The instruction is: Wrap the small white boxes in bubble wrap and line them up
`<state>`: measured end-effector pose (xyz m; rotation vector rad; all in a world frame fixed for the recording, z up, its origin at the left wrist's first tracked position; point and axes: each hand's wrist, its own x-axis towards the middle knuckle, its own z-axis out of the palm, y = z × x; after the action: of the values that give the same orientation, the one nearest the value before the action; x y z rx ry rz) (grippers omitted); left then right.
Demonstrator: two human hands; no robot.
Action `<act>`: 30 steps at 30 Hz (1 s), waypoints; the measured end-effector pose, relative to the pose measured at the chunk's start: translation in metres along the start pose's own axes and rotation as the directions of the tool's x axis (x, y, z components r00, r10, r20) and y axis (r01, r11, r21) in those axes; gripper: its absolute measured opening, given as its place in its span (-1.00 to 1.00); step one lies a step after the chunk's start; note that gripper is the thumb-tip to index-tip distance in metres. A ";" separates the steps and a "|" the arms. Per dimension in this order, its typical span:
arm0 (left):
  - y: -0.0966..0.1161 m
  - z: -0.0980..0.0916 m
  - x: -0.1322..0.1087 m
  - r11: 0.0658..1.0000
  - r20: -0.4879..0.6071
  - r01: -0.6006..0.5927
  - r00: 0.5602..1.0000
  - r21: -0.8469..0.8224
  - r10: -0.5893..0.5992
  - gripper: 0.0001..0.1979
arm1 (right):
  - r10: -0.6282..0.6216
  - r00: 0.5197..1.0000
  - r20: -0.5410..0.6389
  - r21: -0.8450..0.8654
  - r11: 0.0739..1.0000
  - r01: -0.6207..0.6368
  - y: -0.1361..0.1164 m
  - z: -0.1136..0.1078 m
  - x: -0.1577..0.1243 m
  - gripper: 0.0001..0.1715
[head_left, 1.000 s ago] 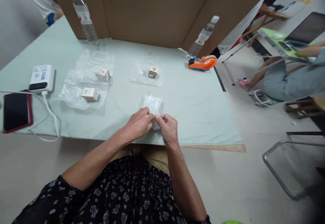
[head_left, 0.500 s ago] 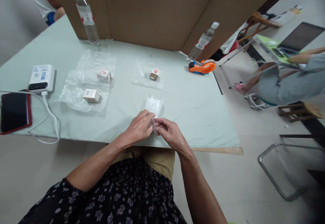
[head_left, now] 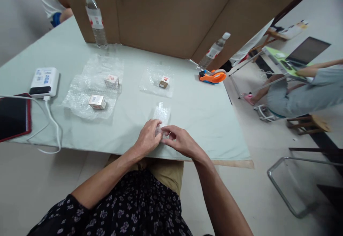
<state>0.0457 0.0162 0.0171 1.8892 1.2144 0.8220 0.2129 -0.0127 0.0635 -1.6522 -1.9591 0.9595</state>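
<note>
My left hand and my right hand meet at the near edge of the table. Both pinch the near end of a small piece of bubble wrap, which lies flat and stretches away from my fingers. Whether anything is wrapped inside it is hidden by my fingers. Farther back, three small boxes rest on sheets of bubble wrap: one box at near left, one box behind it, and one box in the middle.
An orange tape dispenser sits at the table's right edge. Two water bottles stand by the cardboard screen. A white power bank and a red-cased phone lie left. Another person sits at right; a metal chair frame stands near right.
My hands stay pinched on the bubble wrap; my right wrist has swung outward and its fingers now reach in from the right. The view has tilted slightly.
</note>
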 end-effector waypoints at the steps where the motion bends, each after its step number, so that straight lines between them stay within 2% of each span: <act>1: -0.001 0.001 -0.001 1.000 -0.006 -0.016 1.000 0.013 0.016 -0.70 | 0.015 1.000 -0.025 0.094 0.995 -0.012 0.007 -0.003 0.001 -0.68; 3: -0.002 0.002 -0.002 0.998 -0.012 -0.047 0.999 0.039 0.047 -0.67 | 0.104 0.986 -0.131 0.239 0.968 -0.071 0.020 -0.007 0.004 -0.68; 5: -0.001 0.002 -0.003 0.995 -0.013 -0.077 0.997 0.067 0.078 -0.66 | 0.172 0.961 -0.218 0.290 0.951 -0.105 0.031 -0.007 0.011 -0.70; 10: 0.008 -0.001 -0.006 0.958 0.018 -0.141 0.990 0.249 0.141 -0.64 | 0.042 0.963 -0.266 0.157 0.988 0.000 0.042 0.009 0.035 -0.83; 13: 0.013 -0.004 -0.005 0.881 0.106 -0.244 0.970 0.405 0.220 -0.67 | 0.008 0.962 -0.272 0.112 0.993 0.023 0.043 0.016 0.042 -0.83; 16: 0.014 -0.008 -0.002 0.828 0.190 -0.310 0.950 0.467 0.249 -0.71 | 0.029 0.954 -0.299 0.120 0.993 0.008 0.046 0.019 0.041 -0.83; 19: 0.014 -0.010 0.001 0.822 0.208 -0.311 0.949 0.476 0.239 -0.74 | 0.154 0.926 -0.345 0.218 0.973 -0.080 0.049 0.018 0.041 -0.76; 21: 0.014 -0.011 0.001 0.827 0.204 -0.305 0.950 0.472 0.234 -0.75 | 0.278 0.904 -0.324 0.331 0.929 -0.167 0.050 0.016 0.044 -0.65; 24: 0.014 -0.011 0.001 0.839 0.210 -0.301 0.951 0.453 0.227 -0.75 | 0.389 0.899 -0.200 0.459 0.848 -0.265 0.049 0.014 0.056 -0.51; 26: 0.014 -0.011 0.001 0.850 0.216 -0.300 0.950 0.434 0.225 -0.74 | 0.383 0.913 -0.138 0.476 0.834 -0.278 0.049 0.012 0.066 -0.52; 30: 0.013 -0.010 0.000 0.874 0.215 -0.284 0.953 0.394 0.213 -0.72 | 0.310 0.949 -0.067 0.411 0.875 -0.256 0.050 0.007 0.082 -0.62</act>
<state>0.0437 0.0150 0.0336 2.4554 1.1208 0.5422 0.2249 0.0681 0.0124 -1.7319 -1.3417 1.2280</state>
